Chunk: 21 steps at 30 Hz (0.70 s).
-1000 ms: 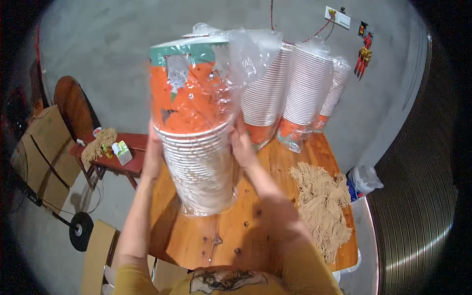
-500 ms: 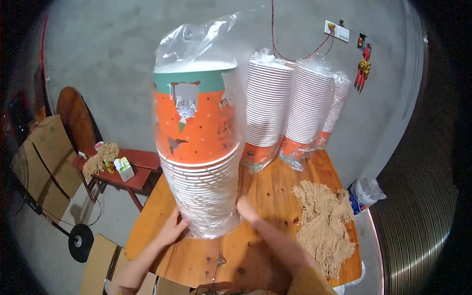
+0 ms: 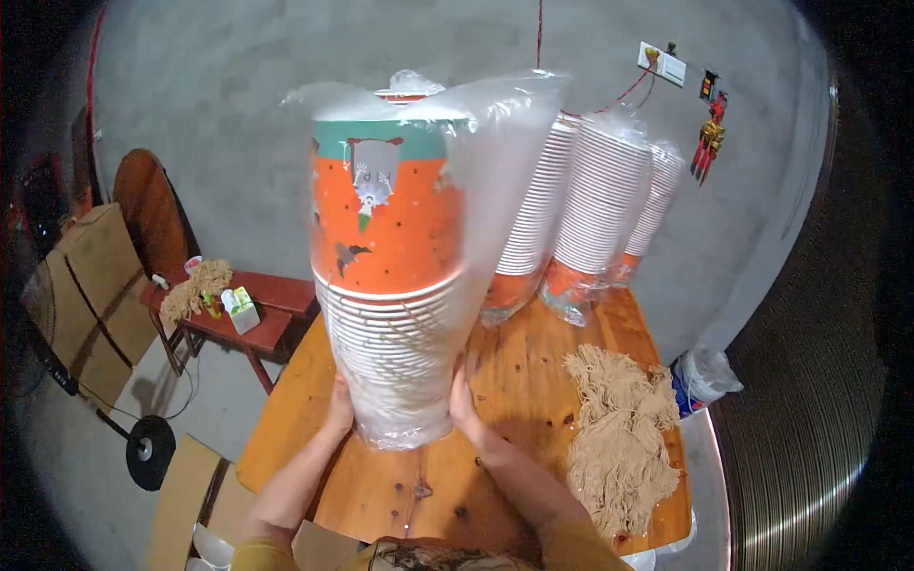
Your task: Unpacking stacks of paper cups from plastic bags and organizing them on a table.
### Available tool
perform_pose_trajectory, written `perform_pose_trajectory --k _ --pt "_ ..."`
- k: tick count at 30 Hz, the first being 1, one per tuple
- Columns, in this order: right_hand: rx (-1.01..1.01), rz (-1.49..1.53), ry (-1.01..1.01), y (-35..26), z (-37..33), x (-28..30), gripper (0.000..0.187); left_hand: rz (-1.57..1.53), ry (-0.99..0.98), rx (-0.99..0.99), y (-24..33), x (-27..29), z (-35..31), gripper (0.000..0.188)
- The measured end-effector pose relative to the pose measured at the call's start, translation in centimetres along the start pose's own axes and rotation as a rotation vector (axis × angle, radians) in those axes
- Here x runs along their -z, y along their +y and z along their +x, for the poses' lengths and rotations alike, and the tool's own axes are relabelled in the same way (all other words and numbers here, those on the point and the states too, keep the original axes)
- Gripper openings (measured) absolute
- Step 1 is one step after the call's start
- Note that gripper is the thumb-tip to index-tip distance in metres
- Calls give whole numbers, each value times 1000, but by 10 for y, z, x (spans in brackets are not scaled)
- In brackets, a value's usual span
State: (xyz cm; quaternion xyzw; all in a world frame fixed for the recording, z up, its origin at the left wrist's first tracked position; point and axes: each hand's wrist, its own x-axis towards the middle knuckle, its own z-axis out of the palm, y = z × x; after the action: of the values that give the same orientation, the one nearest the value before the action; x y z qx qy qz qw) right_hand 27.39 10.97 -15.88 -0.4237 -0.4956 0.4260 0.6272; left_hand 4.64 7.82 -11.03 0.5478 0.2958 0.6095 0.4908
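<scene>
A tall stack of nested paper buckets (image 3: 390, 219) stands upright on the wooden table (image 3: 514, 381) in front of me, inside a clear plastic bag (image 3: 505, 162). Its top bucket is orange with a green band and printed cartoon figures; below it show several white rims. My left hand (image 3: 341, 409) is pressed to the stack's lower left side, and my right hand (image 3: 463, 404) to its lower right side, so the stack is held between them. The fingers of both hands are partly hidden behind the bag. The bag's loose top flares out to the right.
More bagged bucket stacks (image 3: 600, 200) stand at the table's back right. A bundle of tan yarn (image 3: 624, 443) lies on the right side. Left of the table are a red bench (image 3: 276, 300) with small items and cardboard boxes (image 3: 105, 285). A plastic-covered bucket (image 3: 700, 381) stands off the right edge.
The bag's loose top has spread out and swung to the right. My right hand has come from a closed shape to lie along the stack's side; my left has shifted slightly up.
</scene>
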Motion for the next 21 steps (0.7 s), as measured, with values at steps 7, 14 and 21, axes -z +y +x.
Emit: perform_pose_trajectory --k 7,14,21 --pt "-356 192 -42 -114 -52 11 70 -216 159 131 60 -66 -31 74" --pt "-449 419 -46 -170 -114 55 71 -176 33 498 143 -142 -76 70" --pt "-689 436 -97 -189 -199 94 67 -411 -57 685 106 -174 -151 75"
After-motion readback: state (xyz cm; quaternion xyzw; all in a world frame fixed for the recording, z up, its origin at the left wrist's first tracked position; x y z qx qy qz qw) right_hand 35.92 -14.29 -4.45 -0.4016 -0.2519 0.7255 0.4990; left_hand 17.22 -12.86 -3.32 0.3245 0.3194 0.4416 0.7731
